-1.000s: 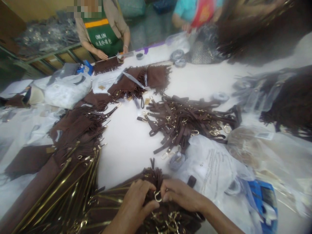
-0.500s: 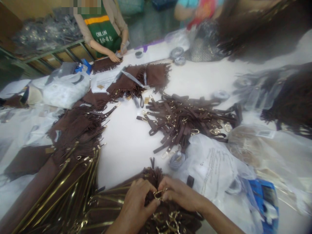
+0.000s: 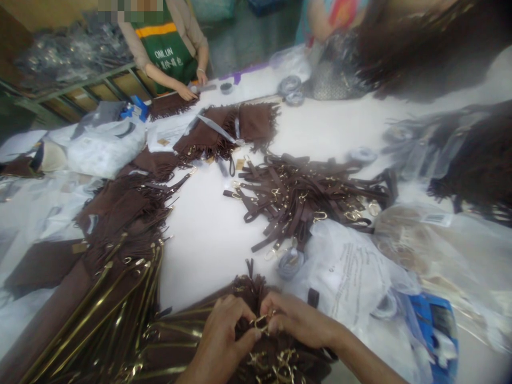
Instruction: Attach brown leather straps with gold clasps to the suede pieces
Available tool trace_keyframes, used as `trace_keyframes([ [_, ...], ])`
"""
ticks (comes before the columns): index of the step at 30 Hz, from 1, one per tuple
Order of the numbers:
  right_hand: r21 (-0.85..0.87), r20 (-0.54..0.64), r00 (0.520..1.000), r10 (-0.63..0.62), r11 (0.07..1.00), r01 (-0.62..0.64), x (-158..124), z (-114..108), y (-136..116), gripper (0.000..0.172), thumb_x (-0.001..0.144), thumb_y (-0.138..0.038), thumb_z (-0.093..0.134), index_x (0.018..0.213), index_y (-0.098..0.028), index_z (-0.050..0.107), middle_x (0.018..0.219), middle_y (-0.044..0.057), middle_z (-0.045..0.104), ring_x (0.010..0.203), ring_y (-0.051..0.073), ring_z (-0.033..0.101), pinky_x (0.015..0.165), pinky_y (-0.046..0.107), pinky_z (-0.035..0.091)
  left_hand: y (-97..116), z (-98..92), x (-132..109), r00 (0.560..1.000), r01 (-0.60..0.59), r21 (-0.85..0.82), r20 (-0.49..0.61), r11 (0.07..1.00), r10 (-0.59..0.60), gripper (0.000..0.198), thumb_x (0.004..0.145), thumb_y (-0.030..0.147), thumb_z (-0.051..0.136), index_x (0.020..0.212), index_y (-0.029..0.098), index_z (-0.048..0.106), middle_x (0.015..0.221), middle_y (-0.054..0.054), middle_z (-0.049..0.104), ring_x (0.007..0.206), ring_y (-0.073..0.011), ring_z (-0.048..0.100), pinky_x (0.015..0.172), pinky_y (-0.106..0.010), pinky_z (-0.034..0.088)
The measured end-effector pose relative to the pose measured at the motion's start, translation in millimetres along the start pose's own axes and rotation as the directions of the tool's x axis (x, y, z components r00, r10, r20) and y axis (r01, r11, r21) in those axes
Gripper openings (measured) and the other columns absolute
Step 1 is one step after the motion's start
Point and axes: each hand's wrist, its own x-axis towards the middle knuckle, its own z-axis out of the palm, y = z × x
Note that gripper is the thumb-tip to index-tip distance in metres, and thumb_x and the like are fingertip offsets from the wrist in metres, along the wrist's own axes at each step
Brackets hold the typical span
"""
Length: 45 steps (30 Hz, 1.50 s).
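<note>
At the near edge of the white worktable (image 3: 212, 234), the left hand (image 3: 224, 336) and right hand (image 3: 298, 320) meet over a heap of dark brown fringed suede pieces with gold clasps (image 3: 256, 362); thumb and fingertips of both hands pinch a small gold metal clasp ring (image 3: 261, 321) between them, just above the heap. The step in hand appears to be fitting or working this ring at the fringe end of a suede piece; the next move probably calls for a fine two-handed pinch and a steady ring. The piece's long axis seems to run away from the person, its fringe tip pointing toward the table's middle. Beyond lies a loose pile of brown straps with gold hooks (image 3: 304, 197); farther off, a person in a green apron (image 3: 168, 53) presses hands on another fringed piece.
</note>
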Motion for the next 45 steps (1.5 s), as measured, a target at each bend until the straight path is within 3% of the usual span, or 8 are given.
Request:
trace_keyframes([
  [6,-0.145,-0.042,0.999,-0.026,0.989,0.020,-4.2,6.2,5.6,0.007,0.092,-0.026,0.057,0.097,-0.021,0.055,0.089,-0.002,0.060,0.080,0.014,0.054,0.069,0.024,0.038,3.2,0.0,-0.6,0.999,0.028,0.008,0.044,1.000,-0.028,0.005,0.085,0.020,0.064,0.085,0.022,0.060,0.090,0.001,0.063,0.090,-0.0215,0.055,0.081,-0.035,0.036],
  [12,-0.101,-0.061,0.998,-0.022,0.995,0.015,-10.4,6.1,0.7,0.006,0.093,-0.027,0.057,0.095,-0.022,0.053,0.087,-0.004,0.058,0.080,0.013,0.053,0.070,0.024,0.038,-5.5,-1.5,-4.8,0.998,0.012,0.023,0.069,1.000,-0.014,0.014,0.084,0.021,0.063,0.096,0.025,0.057,0.098,-0.001,0.061,0.097,-0.0235,0.052,0.085,-0.036,0.038],
  [16,-0.066,-0.057,0.998,-0.019,0.998,0.015,-11.0,4.6,-3.5,0.009,0.093,-0.029,0.059,0.096,-0.022,0.056,0.087,-0.004,0.059,0.079,0.013,0.053,0.070,0.024,0.039,-8.1,-1.0,-8.3,0.996,-0.042,0.023,0.076,0.999,0.041,0.009,0.091,0.025,0.054,0.100,0.025,0.056,0.102,-0.002,0.061,0.100,-0.0247,0.052,0.089,-0.039,0.037],
  [26,0.114,0.118,0.993,0.001,0.993,-0.015,10.9,-4.5,7.0,0.016,0.086,-0.028,0.065,0.099,-0.020,0.061,0.083,-0.002,0.064,0.076,0.014,0.060,0.065,0.022,0.044,-3.8,-1.8,-7.5,0.995,-0.092,-0.027,0.022,0.995,0.093,0.016,0.097,0.029,0.040,0.094,0.023,0.055,0.094,-0.002,0.061,0.092,-0.0223,0.054,0.086,-0.038,0.036],
  [36,0.233,0.259,0.966,-0.003,0.971,-0.060,31.8,-12.3,34.9,0.032,0.081,-0.039,0.072,0.102,-0.018,0.062,0.083,-0.002,0.064,0.072,0.014,0.056,0.063,0.023,0.041,-11.7,-5.6,2.9,0.986,-0.126,0.004,0.106,0.992,0.125,0.018,0.099,0.026,0.038,0.091,0.023,0.053,0.091,-0.001,0.059,0.090,-0.0203,0.054,0.088,-0.038,0.036],
  [38,0.203,0.200,0.980,0.006,0.978,-0.047,30.0,-12.1,33.9,0.030,0.081,-0.038,0.072,0.101,-0.018,0.061,0.084,-0.002,0.064,0.075,0.014,0.056,0.064,0.023,0.041,-14.0,-4.9,2.3,0.986,-0.126,-0.011,0.106,0.992,0.127,0.016,0.100,0.027,0.038,0.095,0.024,0.054,0.094,0.000,0.060,0.093,-0.0198,0.055,0.092,-0.039,0.036],
  [41,0.099,0.019,0.999,0.028,0.995,-0.030,19.7,-6.4,22.6,0.022,0.083,-0.032,0.071,0.097,-0.020,0.060,0.086,-0.003,0.063,0.079,0.015,0.057,0.067,0.024,0.041,-18.4,-1.5,-2.7,0.986,-0.157,0.044,0.054,0.987,0.155,0.015,0.099,0.028,0.041,0.109,0.025,0.052,0.102,-0.001,0.062,0.098,-0.0201,0.056,0.095,-0.039,0.037],
  [45,-0.113,-0.147,0.989,-0.005,0.994,-0.012,-7.2,11.6,-4.2,0.006,0.093,-0.024,0.057,0.098,-0.022,0.056,0.089,-0.003,0.062,0.083,0.014,0.057,0.072,0.024,0.041,-25.3,2.1,-13.8,0.954,-0.277,0.344,-0.014,0.897,0.299,0.024,0.097,0.021,0.045,0.120,0.024,0.051,0.109,-0.004,0.065,0.098,-0.0231,0.058,0.085,-0.040,0.040],
])
